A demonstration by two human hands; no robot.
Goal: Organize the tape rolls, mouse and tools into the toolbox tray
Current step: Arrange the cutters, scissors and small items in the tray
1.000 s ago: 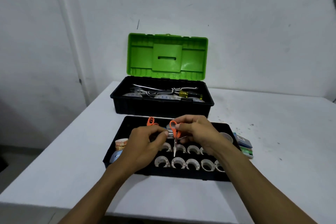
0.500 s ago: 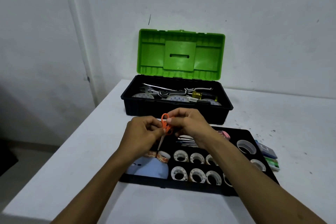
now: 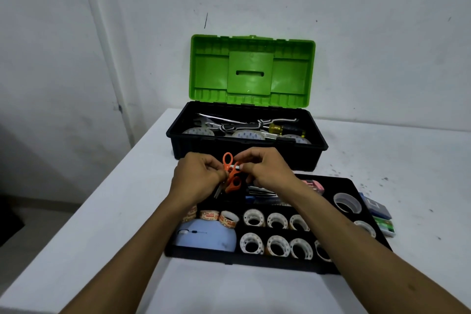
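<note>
**A:** Where are the orange-handled scissors (image 3: 230, 176) just now?

**B:** In the air over the far left corner of the toolbox tray (image 3: 254, 264), caught between both hands, blades slanting down and to the left. The left hand (image 3: 197, 178) has its fingers curled in, pinching them from its side. The right hand (image 3: 267, 171) pinches with its fingertips near the handles. I would guess they are being turned to lie flat in a slot.

**A:** And the tray itself?

**B:** Well filled. The pale blue mouse (image 3: 204, 236) lies in the near left compartment, and printed tape rolls (image 3: 209, 215) stand on edge just behind it. White tape rolls (image 3: 277, 246) stand in two rows, probably to save room. A wider clear roll (image 3: 347, 202) lies flat at the right.

**A:** Beyond that?

**B:** The black toolbox (image 3: 244, 150) stands behind on the white table (image 3: 127, 211), with its green lid (image 3: 251, 71) upright. Small boxes (image 3: 377, 209) lie just beside the tray's right edge.
</note>
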